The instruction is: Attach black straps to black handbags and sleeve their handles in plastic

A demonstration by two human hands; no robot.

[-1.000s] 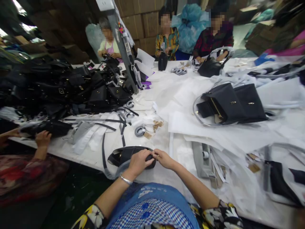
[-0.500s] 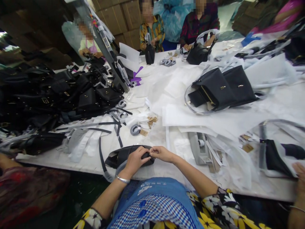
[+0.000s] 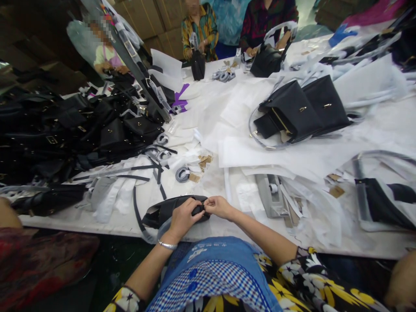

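Observation:
A black handbag point(image 3: 158, 213) lies on its side at the table's front edge, with a strap looping off its left end. My left hand point(image 3: 184, 216), with a silver bangle at the wrist, is closed over the bag's right part, thumb and fingers gripping it. At the bag's right end my right hand point(image 3: 218, 207) is pinched, its fingertips almost meeting those of my left. Whatever small part lies between the right fingertips is hidden. Just beyond the bag sit a grey coiled strap point(image 3: 182, 174) and brown tags point(image 3: 204, 162).
Black bags are heaped point(image 3: 71, 125) on the left, below a slanted grey post point(image 3: 139, 65). A tape dispenser point(image 3: 273, 197) stands right of my hands. Farther back lie more black bags point(image 3: 302, 110) on white sheets point(image 3: 247, 151). Co-workers sit across the table and at both sides.
The view has shifted slightly, so the table's contents sit a little higher and farther left. Both hands keep their hold at the bag's right end. The co-worker's hand at right has left the table edge.

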